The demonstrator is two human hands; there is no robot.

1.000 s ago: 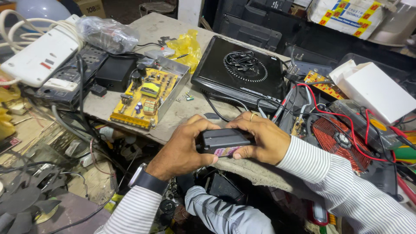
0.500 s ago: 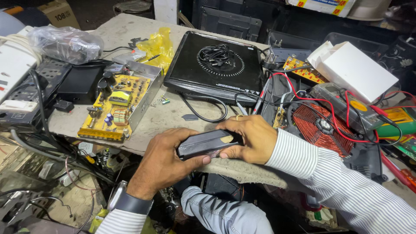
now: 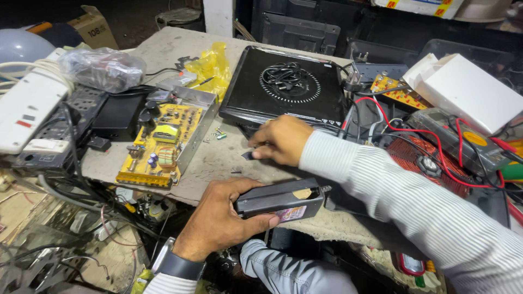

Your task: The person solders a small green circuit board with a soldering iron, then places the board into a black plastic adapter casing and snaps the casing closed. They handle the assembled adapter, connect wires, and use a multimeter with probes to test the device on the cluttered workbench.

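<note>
The right hand (image 3: 283, 139) covers most of a small dark piece (image 3: 248, 155) pinched at its fingertips; what it is cannot be told. The left hand (image 3: 218, 220) hides the near end of the black adapter (image 3: 280, 200) in its grip. The white power strip (image 3: 27, 106) is cut off at the left edge. Tiny bits, perhaps screws (image 3: 218, 134), lie on the surface (image 3: 218, 163), too small to identify.

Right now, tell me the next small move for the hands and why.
Probably pinch and lift the small dark piece off the grey worktop: the right hand has its fingertips at it, while the left hand grips the black rectangular box.
</note>
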